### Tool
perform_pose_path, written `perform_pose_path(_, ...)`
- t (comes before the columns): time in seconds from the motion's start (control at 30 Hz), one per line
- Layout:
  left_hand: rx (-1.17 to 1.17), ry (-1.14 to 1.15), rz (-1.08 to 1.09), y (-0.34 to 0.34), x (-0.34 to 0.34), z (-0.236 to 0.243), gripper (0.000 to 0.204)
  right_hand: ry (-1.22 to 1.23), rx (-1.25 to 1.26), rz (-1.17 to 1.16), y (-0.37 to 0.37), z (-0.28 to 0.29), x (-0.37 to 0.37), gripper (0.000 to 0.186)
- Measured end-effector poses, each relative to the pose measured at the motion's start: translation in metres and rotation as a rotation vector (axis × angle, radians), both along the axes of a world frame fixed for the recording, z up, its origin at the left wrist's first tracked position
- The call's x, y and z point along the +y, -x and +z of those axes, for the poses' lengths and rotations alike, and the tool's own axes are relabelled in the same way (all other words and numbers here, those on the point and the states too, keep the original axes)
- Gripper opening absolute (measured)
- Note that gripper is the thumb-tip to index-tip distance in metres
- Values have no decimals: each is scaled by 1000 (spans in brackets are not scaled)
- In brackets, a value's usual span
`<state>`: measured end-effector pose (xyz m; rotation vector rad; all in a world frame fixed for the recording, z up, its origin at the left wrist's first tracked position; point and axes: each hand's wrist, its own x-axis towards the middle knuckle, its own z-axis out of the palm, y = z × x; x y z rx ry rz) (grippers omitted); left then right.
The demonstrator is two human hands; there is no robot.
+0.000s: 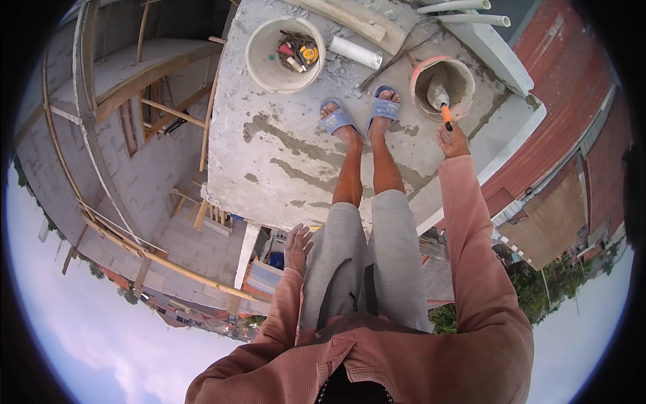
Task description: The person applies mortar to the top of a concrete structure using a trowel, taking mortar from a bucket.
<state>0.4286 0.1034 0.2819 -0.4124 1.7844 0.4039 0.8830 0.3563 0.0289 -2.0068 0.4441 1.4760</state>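
Note:
My right hand [453,140] is closed around the orange and black handle of a trowel [438,94]. The blade points down inside a pinkish, mortar-smeared bucket [415,76] on the right, over grey material [452,72]; whether it touches that material I cannot tell. My left hand [297,249] hangs beside my left thigh with fingers apart, holding nothing.
A whitish bucket [258,71] at the left holds nails or scraps and a yellow tape measure [309,54]. Between the buckets lie a white pipe piece [355,52] and a plank [360,19]. The concrete slab [235,161] ends at a drop on the left.

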Motion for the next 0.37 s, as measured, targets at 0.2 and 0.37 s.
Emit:
perform_pose_path(0.2,6,-242,-837,-18,6,-7,29,432,-721,845,28,2,9,56)
perform_pose_path(0.37,-7,-129,-56,-30,49,18,36,16,-742,1426,81,25,37,59)
